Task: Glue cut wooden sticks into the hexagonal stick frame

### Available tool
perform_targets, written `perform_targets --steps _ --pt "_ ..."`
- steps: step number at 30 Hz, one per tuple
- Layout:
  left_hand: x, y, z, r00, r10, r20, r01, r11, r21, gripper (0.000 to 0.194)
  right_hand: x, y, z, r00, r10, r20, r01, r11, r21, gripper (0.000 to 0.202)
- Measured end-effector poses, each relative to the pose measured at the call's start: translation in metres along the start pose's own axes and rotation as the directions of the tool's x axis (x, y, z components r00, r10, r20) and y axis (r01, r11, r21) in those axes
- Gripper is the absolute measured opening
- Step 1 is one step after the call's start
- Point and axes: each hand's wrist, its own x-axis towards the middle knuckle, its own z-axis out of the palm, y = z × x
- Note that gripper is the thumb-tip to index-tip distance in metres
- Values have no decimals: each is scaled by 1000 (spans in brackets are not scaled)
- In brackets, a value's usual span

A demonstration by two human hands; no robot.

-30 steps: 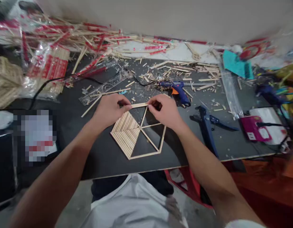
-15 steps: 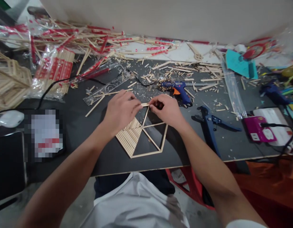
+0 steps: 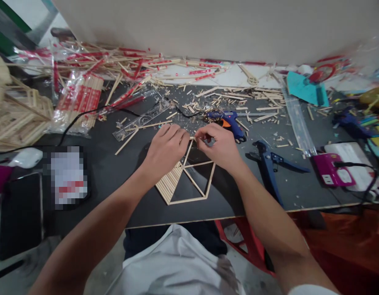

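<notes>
A hexagonal frame of thin wooden sticks (image 3: 188, 200) lies on the dark table before me, with spokes meeting near its middle. Its left sections are filled with sticks (image 3: 170, 183) laid side by side; the right and front ones are open. My left hand (image 3: 168, 148) is closed over the frame's upper left, fingers curled down and their tips mostly hidden. At the far corner my right hand (image 3: 219, 144) pinches with thumb and index finger. Between the two hands shows the short end of a wooden stick (image 3: 192, 138).
A blue glue gun (image 3: 235, 126) lies just beyond my right hand, and a blue cutter (image 3: 269, 172) sits to the right. Stick scraps (image 3: 238, 93), a clear ruler (image 3: 143, 119) and bagged sticks (image 3: 80, 100) spread behind. Left are a phone (image 3: 21, 217) and stacked stick frames (image 3: 23, 119).
My left hand has shifted right and its fingers have curled further over the frame, covering most of the short stick. The right hand stays pinched at the far corner. The view has turned slightly.
</notes>
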Motion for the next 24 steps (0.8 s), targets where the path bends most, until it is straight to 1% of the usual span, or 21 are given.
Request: perform_targets --steps 2,5,8,12,15,17,20,24 --pt "-1 2 -3 999 -29 33 29 1000 2 27 0 -4 -3 1000 -13 -15 13 999 30 9" --pt "-3 6 -7 990 -59 132 62 998 -22 22 1 -3 -3 999 -36 12 35 993 110 7" --pt "-5 8 -10 979 -60 193 69 997 -45 20 0 2 0 999 -11 46 1 977 214 6" --pt "-7 5 -10 984 -50 172 61 997 -56 26 -1 5 7 991 104 88 -128 928 349 7" --pt "-9 4 -9 988 -37 148 44 998 -46 29 -1 0 11 973 203 111 -232 870 435 12" --pt "-10 5 -7 991 -49 128 54 998 -36 30 -1 -4 12 959 255 120 -281 824 492 13" --pt "-13 6 -4 993 -65 102 69 997 -32 32 -1 -7 14 945 295 140 -321 769 553 15" --pt "-16 5 0 992 -46 119 52 998 -47 34 -1 -6 16 942 306 142 -331 762 557 12"
